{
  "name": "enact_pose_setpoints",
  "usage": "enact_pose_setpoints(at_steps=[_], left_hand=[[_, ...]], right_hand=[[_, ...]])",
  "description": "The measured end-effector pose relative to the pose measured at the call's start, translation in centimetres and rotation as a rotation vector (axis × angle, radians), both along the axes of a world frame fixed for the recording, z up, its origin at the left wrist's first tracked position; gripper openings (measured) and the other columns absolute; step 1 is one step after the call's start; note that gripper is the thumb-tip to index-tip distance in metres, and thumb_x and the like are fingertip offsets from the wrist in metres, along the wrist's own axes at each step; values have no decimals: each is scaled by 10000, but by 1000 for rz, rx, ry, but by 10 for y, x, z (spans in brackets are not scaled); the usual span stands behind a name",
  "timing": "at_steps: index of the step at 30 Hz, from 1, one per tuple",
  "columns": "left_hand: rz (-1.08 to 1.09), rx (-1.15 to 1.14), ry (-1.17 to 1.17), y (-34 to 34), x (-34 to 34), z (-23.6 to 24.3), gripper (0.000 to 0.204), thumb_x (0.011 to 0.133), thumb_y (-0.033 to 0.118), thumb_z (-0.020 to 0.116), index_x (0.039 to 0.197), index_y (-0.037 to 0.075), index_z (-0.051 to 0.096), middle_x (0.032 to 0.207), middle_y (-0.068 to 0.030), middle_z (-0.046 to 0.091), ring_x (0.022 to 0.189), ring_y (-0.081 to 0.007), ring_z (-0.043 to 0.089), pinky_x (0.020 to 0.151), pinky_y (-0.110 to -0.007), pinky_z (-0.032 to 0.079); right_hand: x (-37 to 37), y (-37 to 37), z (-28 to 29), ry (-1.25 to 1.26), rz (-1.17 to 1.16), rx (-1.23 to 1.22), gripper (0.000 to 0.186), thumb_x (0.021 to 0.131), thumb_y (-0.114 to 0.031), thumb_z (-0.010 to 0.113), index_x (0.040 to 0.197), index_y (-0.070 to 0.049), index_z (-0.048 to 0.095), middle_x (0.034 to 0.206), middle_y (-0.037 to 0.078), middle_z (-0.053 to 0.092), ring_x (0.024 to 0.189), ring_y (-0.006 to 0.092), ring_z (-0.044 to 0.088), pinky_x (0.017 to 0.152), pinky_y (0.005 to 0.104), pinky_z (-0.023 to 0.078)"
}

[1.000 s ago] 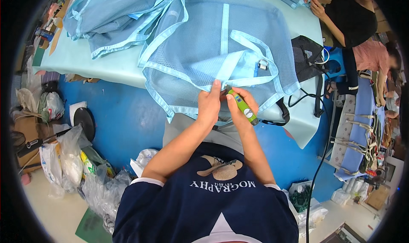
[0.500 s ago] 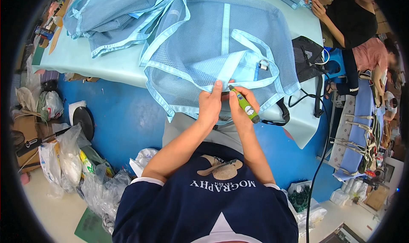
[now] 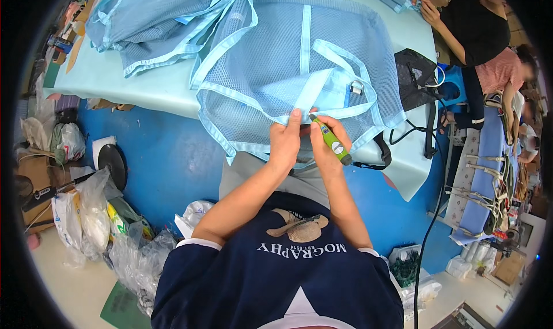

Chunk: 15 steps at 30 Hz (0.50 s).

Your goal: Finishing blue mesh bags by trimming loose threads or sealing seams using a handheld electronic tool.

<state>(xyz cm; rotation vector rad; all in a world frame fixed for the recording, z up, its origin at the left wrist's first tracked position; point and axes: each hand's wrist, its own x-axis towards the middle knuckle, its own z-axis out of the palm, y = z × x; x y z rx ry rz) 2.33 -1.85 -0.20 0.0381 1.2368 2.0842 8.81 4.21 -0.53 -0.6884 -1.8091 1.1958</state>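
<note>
A light blue mesh bag (image 3: 276, 46) with pale satin edging and straps lies over the table's front edge, a small metal clip (image 3: 356, 89) on its pale panel. My left hand (image 3: 285, 139) pinches the pale strap near the bag's lower middle, thumb on top, other fingers mostly under the fabric. Just right of it, my right hand (image 3: 325, 144) is closed round a green pen-shaped tool (image 3: 330, 137), whose dark tip is at the strap beside my left thumb.
A pale-covered table (image 3: 150, 93) bears more mesh bags (image 3: 144, 23), a black bag (image 3: 415, 78) and straps. Two co-workers (image 3: 472, 23) (image 3: 495, 70) are at the right, with others behind. Plastic sacks (image 3: 92, 208) lie lower left. A black cable (image 3: 423, 248) hangs at my right.
My hands and the green tool have shifted only slightly. The co-workers on the right have changed posture, and another person in pale clothing shows more behind them.
</note>
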Motion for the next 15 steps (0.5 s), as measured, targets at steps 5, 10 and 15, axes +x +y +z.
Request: enact_pose_setpoints(at_steps=[5,10,15], left_hand=[[0,-37,21,1,1,1,306,921,222,422,1069,-13,552,975,-104,617,868,-150,588,698,-258,497],[12,-10,35,1,2,-1,307,922,220,421,1070,-15,553,977,-101,618,862,-142,586,682,-254,492],[14,-57,67,2,2,-2,307,923,218,419,1040,-21,571,947,-95,627,829,-133,588,672,-248,485]], right_hand=[[1,0,5,-20,-5,-56,172,703,-6,652,861,-9,584,789,78,614,692,123,581,636,244,466],[3,3,6,-19,46,-18,160,745,3,625,900,5,583,791,42,607,697,74,534,631,211,443],[3,9,14,-92,74,-76,156,705,-13,649,853,1,603,790,73,616,691,113,576,635,244,463]])
